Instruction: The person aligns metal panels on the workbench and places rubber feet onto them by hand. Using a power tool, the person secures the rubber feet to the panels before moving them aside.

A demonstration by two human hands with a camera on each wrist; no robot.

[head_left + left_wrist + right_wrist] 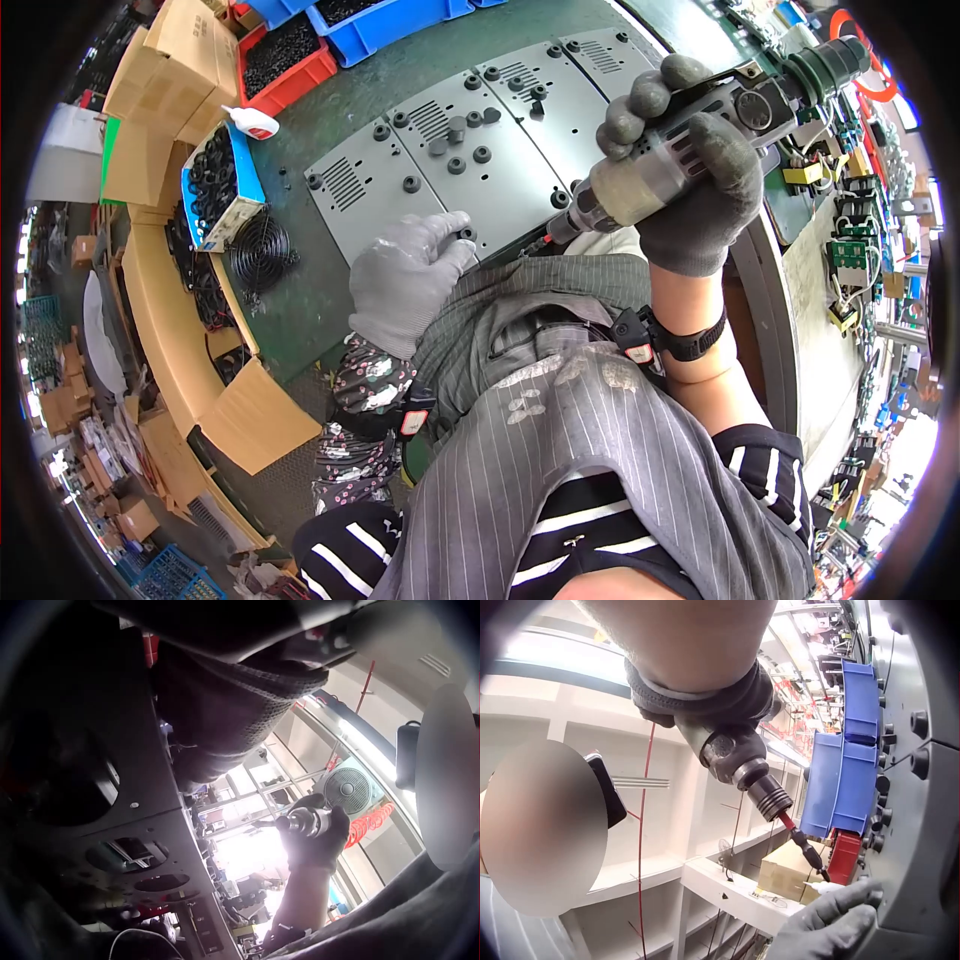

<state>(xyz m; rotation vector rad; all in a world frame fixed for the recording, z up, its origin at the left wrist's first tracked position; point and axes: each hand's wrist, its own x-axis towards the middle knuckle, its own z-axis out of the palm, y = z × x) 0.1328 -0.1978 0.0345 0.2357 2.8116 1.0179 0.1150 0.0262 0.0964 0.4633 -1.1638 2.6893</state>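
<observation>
My left hand (405, 285), in a grey glove, reaches the near edge of a grey metal panel (510, 195), thumb and forefinger around a black rubber foot (467, 233). The right wrist view also shows the left hand (825, 926) at that foot (874, 894). My right hand (700, 225), in a dark glove, grips a power screwdriver (630, 190) right of the left hand. Its tip points toward the panel's near edge, apart from the foot in the head view. Several other black feet (411, 184) stand on the panels. In the left wrist view the right hand (322, 844) is raised.
Blue bins (375, 30) and a red bin (285, 65) of black parts stand beyond the panels. At left are a white bottle (254, 122), a blue-and-white box (225, 190), a round black grille (262, 250) and open cartons (175, 330). Circuit boards (848, 255) lie at right.
</observation>
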